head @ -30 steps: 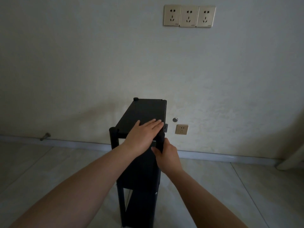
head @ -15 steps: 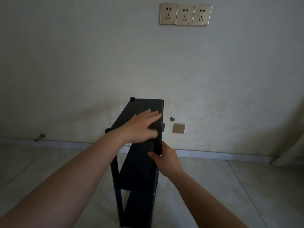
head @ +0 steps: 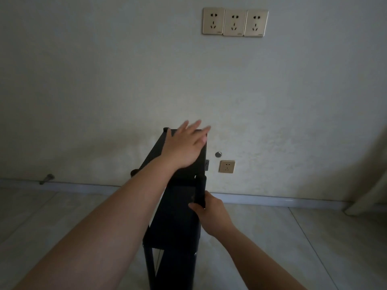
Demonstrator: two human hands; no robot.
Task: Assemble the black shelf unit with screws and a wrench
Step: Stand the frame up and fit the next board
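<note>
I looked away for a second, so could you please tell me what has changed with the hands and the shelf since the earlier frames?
The left hand slid along the shelf unit's top panel toward the wall end, fingers spread. The right hand still grips the near right post. The shelf unit stands where it was.

A bare room of a home or flat is shown, dimly lit. A plain pale plastered wall (head: pixel 104 80) is seen beyond the left hand (head: pixel 184 147), with three wall sockets (head: pixel 235 22) set in a row high above it. A single low socket (head: pixel 227 166) is placed just right of that hand. Under the right hand (head: pixel 211 214) a floor of large light tiles (head: pixel 314 237) is laid, met by a white skirting board (head: pixel 272 198).
</note>
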